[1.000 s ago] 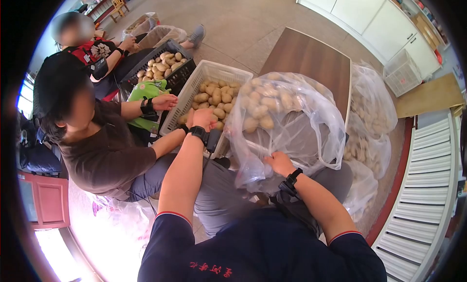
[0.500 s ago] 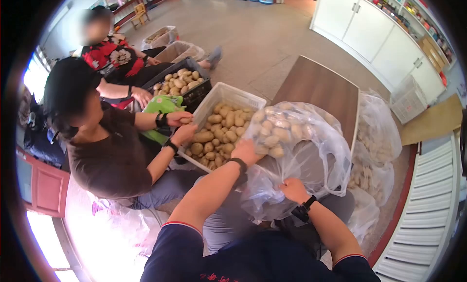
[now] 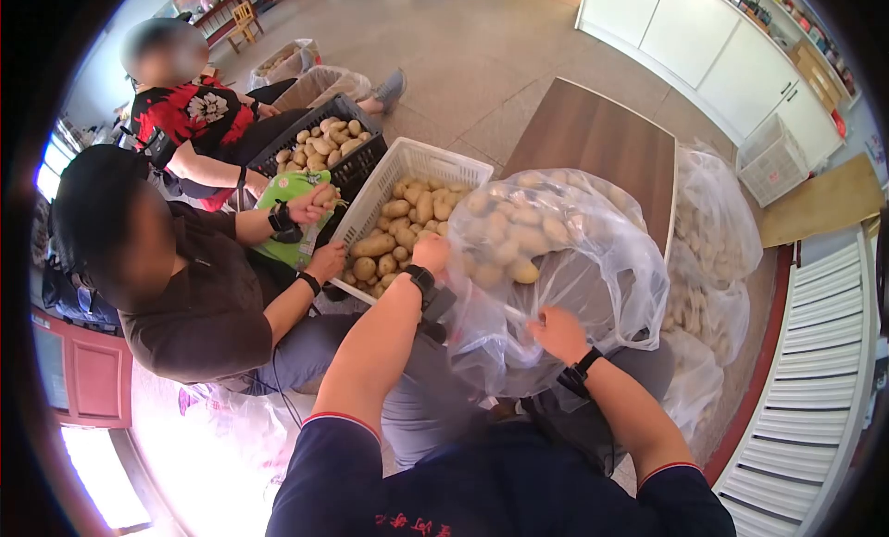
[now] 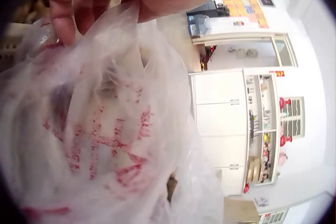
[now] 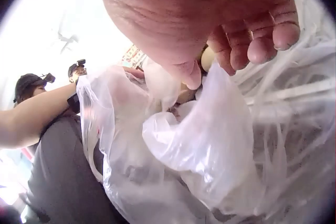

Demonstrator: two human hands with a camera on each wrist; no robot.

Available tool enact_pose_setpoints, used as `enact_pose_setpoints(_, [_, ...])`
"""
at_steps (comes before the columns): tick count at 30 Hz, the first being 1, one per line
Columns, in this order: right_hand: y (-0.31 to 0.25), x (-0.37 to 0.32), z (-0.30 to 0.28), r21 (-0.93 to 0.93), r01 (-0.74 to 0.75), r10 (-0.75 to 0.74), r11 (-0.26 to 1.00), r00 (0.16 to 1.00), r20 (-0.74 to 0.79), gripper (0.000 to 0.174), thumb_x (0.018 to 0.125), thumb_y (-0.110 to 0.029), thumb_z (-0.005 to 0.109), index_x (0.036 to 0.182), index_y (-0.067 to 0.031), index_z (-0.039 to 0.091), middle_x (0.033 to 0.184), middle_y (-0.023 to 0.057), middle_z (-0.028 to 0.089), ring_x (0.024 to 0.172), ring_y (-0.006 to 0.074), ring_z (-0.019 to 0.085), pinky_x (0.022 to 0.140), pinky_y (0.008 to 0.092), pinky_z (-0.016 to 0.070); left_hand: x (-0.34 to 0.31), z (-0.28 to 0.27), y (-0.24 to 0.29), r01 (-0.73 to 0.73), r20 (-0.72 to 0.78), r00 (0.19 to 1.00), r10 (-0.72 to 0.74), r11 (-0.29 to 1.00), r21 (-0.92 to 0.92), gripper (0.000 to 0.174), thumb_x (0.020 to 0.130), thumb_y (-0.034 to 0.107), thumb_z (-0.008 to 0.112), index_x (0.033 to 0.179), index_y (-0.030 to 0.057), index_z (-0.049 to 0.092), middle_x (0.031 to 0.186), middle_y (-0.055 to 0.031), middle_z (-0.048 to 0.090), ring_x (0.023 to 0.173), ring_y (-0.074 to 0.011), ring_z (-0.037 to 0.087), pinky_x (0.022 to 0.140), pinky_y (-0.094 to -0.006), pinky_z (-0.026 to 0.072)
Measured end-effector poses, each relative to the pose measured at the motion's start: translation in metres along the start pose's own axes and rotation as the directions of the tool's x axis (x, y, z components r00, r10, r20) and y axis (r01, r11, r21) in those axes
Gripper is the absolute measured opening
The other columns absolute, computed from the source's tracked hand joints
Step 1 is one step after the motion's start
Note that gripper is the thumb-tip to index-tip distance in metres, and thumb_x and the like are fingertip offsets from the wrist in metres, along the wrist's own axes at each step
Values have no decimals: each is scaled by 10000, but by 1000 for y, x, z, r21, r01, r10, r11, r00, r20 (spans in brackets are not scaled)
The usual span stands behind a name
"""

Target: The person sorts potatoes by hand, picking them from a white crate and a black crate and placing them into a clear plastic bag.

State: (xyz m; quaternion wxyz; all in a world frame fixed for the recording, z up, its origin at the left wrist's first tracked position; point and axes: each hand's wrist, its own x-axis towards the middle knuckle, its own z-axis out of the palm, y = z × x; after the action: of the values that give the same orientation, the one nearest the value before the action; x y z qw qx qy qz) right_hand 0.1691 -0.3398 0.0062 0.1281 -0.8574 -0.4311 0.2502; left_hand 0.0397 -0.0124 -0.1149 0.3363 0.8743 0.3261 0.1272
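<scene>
A clear plastic bag [image 3: 565, 287] of potatoes [image 3: 523, 270] slumps in front of me, its mouth facing me. My left hand [image 3: 431, 253] is at the bag's left edge, beside the white crate [image 3: 486, 171]. In the left wrist view its fingers [image 4: 63, 22] bend down over gathered, red-printed plastic, which runs up under the thumb side. With my right hand [image 3: 558, 333] I grip the bag's near edge. The right wrist view has a fold of plastic rising between the thumb and the curled fingers [image 5: 261, 50]. Several potatoes [image 3: 407, 222] fill the crate.
On my left, a seated person [image 3: 185, 268] holds a potato [image 3: 326, 196] over a green bag [image 3: 294, 245]. Behind stand a black crate [image 3: 356, 162] of potatoes and another seated person [image 3: 194, 111]. A brown table [image 3: 597, 130] lies ahead; filled bags [image 3: 713, 222] sit right.
My left hand has moved right, from over the crate's potatoes to the bag's edge. The neighbouring person has lifted a potato. My right hand stays at the bag's near edge.
</scene>
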Motion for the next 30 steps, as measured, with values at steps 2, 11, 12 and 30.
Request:
enact_pose_setpoints(2, [-7,9,-4,53,34,-28,998,995,-98,341,846,-355,627,1005,-53,635,1021,157,663,931,383,632,796,471,502,-14,-44,58,564,179,797,-577,605,-562,190,844,173,558,905,34,673,983,-186,679,885,-343,659,739,-402,547])
enact_pose_setpoints(11, [-52,50,-1,35,252,-246,967,961,-127,385,845,-267,622,1160,-59,544,1077,150,598,1015,362,603,831,461,497,-4,-51,16,-170,386,920,-66,820,546,178,570,102,774,728,86,693,743,-148,687,746,-319,683,657,-407,538])
enact_pose_setpoints(12, [-52,55,3,34,252,-246,967,961,-127,385,845,-267,622,1160,-59,544,1077,150,598,1015,362,603,831,461,497,-4,-50,14,-169,386,920,-67,821,546,178,570,102,774,728,86,693,743,-148,687,746,-319,683,657,-407,538])
enact_pose_setpoints(30, [-78,116,-9,167,151,-115,974,972,-204,229,910,-134,520,1099,-42,611,1113,101,631,844,265,630,686,388,491,-6,-84,92,418,412,829,-379,-70,-906,199,956,203,469,832,58,526,703,-73,537,658,-268,555,632,-458,495])
